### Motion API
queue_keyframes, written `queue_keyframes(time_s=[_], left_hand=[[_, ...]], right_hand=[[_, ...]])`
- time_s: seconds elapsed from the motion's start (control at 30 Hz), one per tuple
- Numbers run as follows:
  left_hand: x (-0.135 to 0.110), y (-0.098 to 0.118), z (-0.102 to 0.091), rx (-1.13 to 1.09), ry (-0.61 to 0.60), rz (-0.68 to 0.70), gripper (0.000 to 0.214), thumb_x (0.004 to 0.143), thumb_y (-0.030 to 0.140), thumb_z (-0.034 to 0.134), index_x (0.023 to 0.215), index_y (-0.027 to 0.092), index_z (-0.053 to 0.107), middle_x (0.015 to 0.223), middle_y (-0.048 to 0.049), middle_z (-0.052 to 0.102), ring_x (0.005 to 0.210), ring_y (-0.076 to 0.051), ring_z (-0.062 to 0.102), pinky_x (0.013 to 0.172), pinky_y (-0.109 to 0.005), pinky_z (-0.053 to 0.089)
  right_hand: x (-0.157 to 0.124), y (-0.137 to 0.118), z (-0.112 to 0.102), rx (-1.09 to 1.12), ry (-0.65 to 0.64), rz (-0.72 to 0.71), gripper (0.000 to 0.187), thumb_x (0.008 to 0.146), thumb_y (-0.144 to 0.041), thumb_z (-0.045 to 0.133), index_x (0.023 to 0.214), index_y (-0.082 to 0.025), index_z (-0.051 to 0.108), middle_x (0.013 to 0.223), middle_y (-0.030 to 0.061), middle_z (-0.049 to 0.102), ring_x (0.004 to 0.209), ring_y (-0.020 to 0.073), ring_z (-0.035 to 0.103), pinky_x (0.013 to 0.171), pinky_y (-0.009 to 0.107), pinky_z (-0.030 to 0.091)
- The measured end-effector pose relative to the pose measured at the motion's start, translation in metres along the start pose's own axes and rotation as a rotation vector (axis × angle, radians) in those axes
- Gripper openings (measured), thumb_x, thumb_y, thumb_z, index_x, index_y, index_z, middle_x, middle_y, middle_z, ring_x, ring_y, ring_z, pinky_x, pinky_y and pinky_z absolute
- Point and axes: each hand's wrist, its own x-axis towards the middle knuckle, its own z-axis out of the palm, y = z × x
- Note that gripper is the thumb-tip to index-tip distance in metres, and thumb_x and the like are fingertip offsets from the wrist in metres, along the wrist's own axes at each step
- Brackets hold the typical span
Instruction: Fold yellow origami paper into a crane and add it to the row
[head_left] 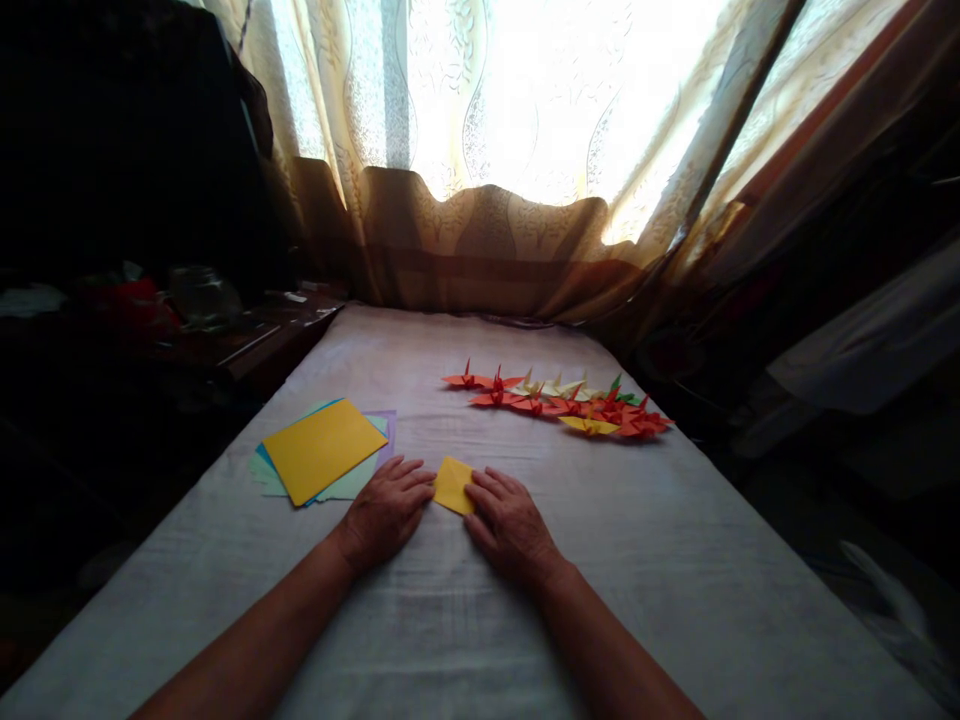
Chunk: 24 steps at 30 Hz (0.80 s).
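Evidently, the folded paper (452,486) lies on the cloth (450,620) between the two hands so both can reach its edges. The left hand (384,508) rests palm down, fingers slightly spread, tips by the left edge; the right hand (516,525) lays close-set fingers over the right edge, likely to steady it, though I cannot tell whether they pinch. The sheets (324,452) at left and cranes (536,404) beyond, at right, sit aside, probably to leave folding room.

Two bare, sturdy forearms (255,630), both tapering forward, end in bare, broad-backed hands (386,510) (514,525).
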Motion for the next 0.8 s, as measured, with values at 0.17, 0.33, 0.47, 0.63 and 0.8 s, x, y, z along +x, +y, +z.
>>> queue_keyframes(time_s=[0.17, 0.33, 0.47, 0.63, 0.8], left_hand=[[0.0, 0.001, 0.0, 0.016, 0.019, -0.011, 0.027, 0.086, 0.012, 0.054, 0.108, 0.02, 0.068, 0.124, -0.0073, 0.069, 0.123, -0.028, 0.057, 0.111, -0.05, 0.038], [0.003, 0.0, -0.002, 0.078, -0.024, 0.046, 0.034, 0.092, 0.024, 0.056, 0.126, 0.021, 0.061, 0.13, -0.0088, 0.065, 0.126, -0.03, 0.056, 0.109, -0.051, 0.039], [0.013, -0.005, -0.002, 0.083, -0.111, 0.064, 0.039, 0.092, 0.034, 0.06, 0.129, 0.022, 0.06, 0.133, -0.0082, 0.064, 0.128, -0.031, 0.054, 0.109, -0.052, 0.036], [0.027, -0.014, -0.001, 0.011, -0.191, 0.072, 0.041, 0.093, 0.043, 0.059, 0.129, 0.023, 0.061, 0.13, -0.0082, 0.066, 0.124, -0.03, 0.057, 0.111, -0.052, 0.033], [0.031, -0.025, -0.003, -0.069, -0.226, 0.096, 0.041, 0.094, 0.043, 0.058, 0.129, 0.024, 0.06, 0.132, -0.0079, 0.065, 0.127, -0.029, 0.055, 0.112, -0.052, 0.031]], right_hand=[[-0.001, 0.002, 0.001, 0.006, 0.003, -0.006, 0.039, 0.085, -0.027, 0.062, 0.123, -0.017, 0.063, 0.132, 0.014, 0.063, 0.126, 0.0323, 0.054, 0.105, 0.051, 0.044], [-0.001, 0.002, -0.001, 0.022, -0.005, -0.009, 0.04, 0.085, -0.028, 0.064, 0.123, -0.017, 0.063, 0.132, 0.0146, 0.063, 0.124, 0.0324, 0.055, 0.103, 0.051, 0.044], [-0.001, 0.001, -0.003, 0.019, -0.006, -0.018, 0.037, 0.086, -0.028, 0.063, 0.122, -0.02, 0.063, 0.13, 0.0131, 0.064, 0.122, 0.0309, 0.056, 0.103, 0.049, 0.044], [-0.003, -0.004, -0.005, 0.03, -0.01, 0.008, 0.036, 0.087, -0.028, 0.063, 0.122, -0.019, 0.063, 0.129, 0.0128, 0.065, 0.122, 0.0309, 0.056, 0.103, 0.049, 0.042], [0.005, -0.003, -0.013, 0.041, -0.013, 0.017, 0.029, 0.086, -0.03, 0.064, 0.114, -0.02, 0.067, 0.122, 0.0109, 0.069, 0.115, 0.0288, 0.061, 0.098, 0.044, 0.045]])
